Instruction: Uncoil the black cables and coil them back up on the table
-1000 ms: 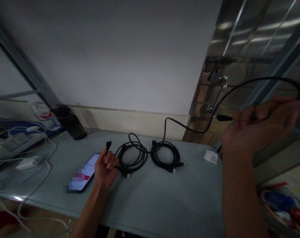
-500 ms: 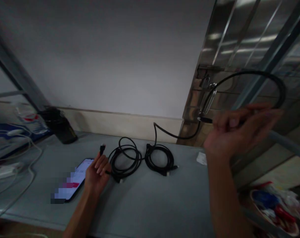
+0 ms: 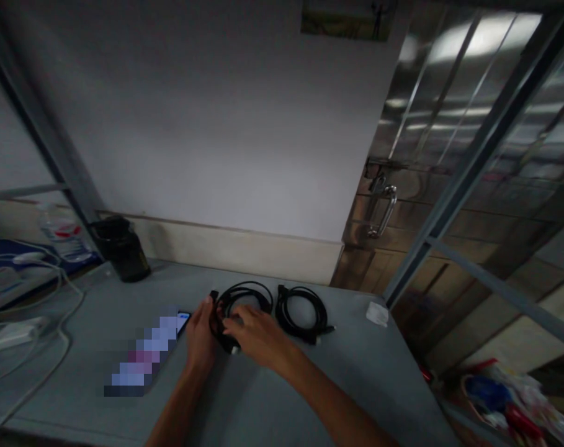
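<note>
My left hand [image 3: 200, 335] is closed at the left edge of a coiled black cable [image 3: 251, 285], with a plug end [image 3: 214, 294] sticking up above its fingers. My right hand [image 3: 258, 332] reaches across the front of that coil. Its fingertips are curled onto the cable close to my left hand, and they partly hide the coil. A pale connector tip [image 3: 235, 350] shows below the coil. To the right, apart from both hands, lies a second coiled black cable [image 3: 322, 307] with its plug ends at the lower right.
A phone [image 3: 183, 320] lies left of my left hand on the grey table [image 3: 356, 385]. A black cup [image 3: 121, 251], a plastic bottle [image 3: 62, 233], white cords and a white adapter [image 3: 16, 333] are farther left. Crumpled white paper [image 3: 377, 314] sits near the right edge, beside a metal post [image 3: 414, 264].
My right hand has come down and left from high on the right, bringing its raised loop of cable to the left coil. My left hand has moved slightly right.
</note>
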`<state>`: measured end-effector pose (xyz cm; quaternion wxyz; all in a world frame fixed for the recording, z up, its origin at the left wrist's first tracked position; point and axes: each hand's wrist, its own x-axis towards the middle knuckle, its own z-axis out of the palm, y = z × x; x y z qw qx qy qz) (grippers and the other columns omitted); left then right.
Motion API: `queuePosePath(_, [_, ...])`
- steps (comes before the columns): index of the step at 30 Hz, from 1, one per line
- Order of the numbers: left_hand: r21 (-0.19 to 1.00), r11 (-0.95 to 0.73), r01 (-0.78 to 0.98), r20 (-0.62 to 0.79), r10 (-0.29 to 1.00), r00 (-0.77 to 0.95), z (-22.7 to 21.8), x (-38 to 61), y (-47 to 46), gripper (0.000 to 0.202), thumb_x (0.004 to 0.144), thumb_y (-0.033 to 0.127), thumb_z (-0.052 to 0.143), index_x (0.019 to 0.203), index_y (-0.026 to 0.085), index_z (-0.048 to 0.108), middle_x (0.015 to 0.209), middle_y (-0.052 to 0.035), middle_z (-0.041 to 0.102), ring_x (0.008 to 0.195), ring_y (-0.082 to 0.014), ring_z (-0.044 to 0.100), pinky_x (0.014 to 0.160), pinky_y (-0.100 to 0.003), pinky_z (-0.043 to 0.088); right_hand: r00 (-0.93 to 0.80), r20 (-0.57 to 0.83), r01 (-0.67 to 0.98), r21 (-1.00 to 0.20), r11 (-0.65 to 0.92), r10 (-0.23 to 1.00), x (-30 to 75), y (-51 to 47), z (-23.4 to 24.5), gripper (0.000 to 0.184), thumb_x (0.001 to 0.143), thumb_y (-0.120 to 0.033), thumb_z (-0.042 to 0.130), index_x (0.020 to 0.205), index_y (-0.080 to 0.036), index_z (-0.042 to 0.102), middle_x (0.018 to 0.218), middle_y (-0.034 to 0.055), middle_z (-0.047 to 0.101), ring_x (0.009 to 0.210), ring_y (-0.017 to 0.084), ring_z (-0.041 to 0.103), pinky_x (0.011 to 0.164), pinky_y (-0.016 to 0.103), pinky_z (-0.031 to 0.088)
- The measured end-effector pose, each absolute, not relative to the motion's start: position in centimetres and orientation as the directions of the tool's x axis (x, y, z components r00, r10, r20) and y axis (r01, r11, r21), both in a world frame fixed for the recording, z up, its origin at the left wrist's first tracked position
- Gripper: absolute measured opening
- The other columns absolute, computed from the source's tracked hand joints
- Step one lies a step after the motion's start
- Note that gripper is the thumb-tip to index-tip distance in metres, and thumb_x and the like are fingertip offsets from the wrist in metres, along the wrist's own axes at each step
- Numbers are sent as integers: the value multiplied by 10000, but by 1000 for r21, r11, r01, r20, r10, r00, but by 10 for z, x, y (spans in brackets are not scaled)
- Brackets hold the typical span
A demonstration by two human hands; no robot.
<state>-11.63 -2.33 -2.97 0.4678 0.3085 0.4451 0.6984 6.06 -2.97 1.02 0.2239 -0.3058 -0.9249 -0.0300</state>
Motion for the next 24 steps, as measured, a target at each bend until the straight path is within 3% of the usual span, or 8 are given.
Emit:
queuePosePath(3, [967,-256,5,222,828,-515,-44,-117,-19,394,884,552,828,1094,223,774,1093,-96,791,1123,-335,731,991,-438,605,-699,379,642,-38,765,606,49,-30,-31,219,1118,-305,629,1308,-279,733,1161,47,751,1090,243,734,995,408,646])
queuePosePath(5, [919,-259,298,383,768,-514,-55,-117,-15,425,912,548,746,1171,213,773,1197,-147,778,1226,-387,696,1151,-548,526,-690,364,660,-37,750,625,50,-30,-46,223,1111,-318,610,1299,-302,728,1161,43,754,1112,259,734,1024,447,641])
queuePosePath(8, [843,-231,487,473,750,-463,-68,-117,-10,453,947,512,637,1248,195,755,1257,-196,753,1278,-424,664,1211,-625,467,-663,375,670,-90,737,648,53,-31,-56,258,1105,-456,598,1308,-338,705,1227,31,764,1163,283,747,1034,481,653])
queuePosePath(11, [826,-199,527,480,739,-472,-76,-116,-7,488,979,481,568,1326,179,733,1309,-217,736,1309,-425,651,1216,-632,468,-630,397,692,-104,715,668,54,-31,-59,241,1070,-528,625,1229,-366,704,1294,16,775,1199,315,764,1025,536,670])
queuePosePath(14, [841,-188,507,469,720,-511,-80,-115,-6,494,1007,448,525,1366,172,725,1348,-218,727,1323,-406,658,1224,-618,472,-636,381,707,-60,705,671,53,-31,-62,215,1036,-574,640,1052,-369,702,1189,-10,796,1130,325,791,968,557,693])
queuePosePath(17, [857,-194,477,454,722,-523,-82,-115,-6,491,1016,429,530,1382,166,725,1387,-214,712,1341,-383,666,1228,-588,485,-652,371,697,-49,716,661,53,-30,-65,330,946,-681,697,965,-353,677,1089,3,795,1069,344,799,964,583,695])
queuePosePath(20, [862,-201,466,445,741,-503,-84,-117,-7,489,1012,415,549,1394,164,722,1366,-207,715,1323,-368,681,1223,-577,501,-670,403,639,-116,761,624,56,-30,-66,474,824,-794,756,966,-350,670,1082,27,779,1050,376,789,975,625,682])
queuePosePath(24, [852,-205,483,450,758,-472,-84,-118,-8,510,949,332,604,1423,174,706,1362,-188,716,1323,-357,682,1234,-569,500,-663,392,622,-186,761,638,58,-31,-63,396,866,-702,746,1002,-336,674,1083,37,769,1066,354,783,1009,598,673])
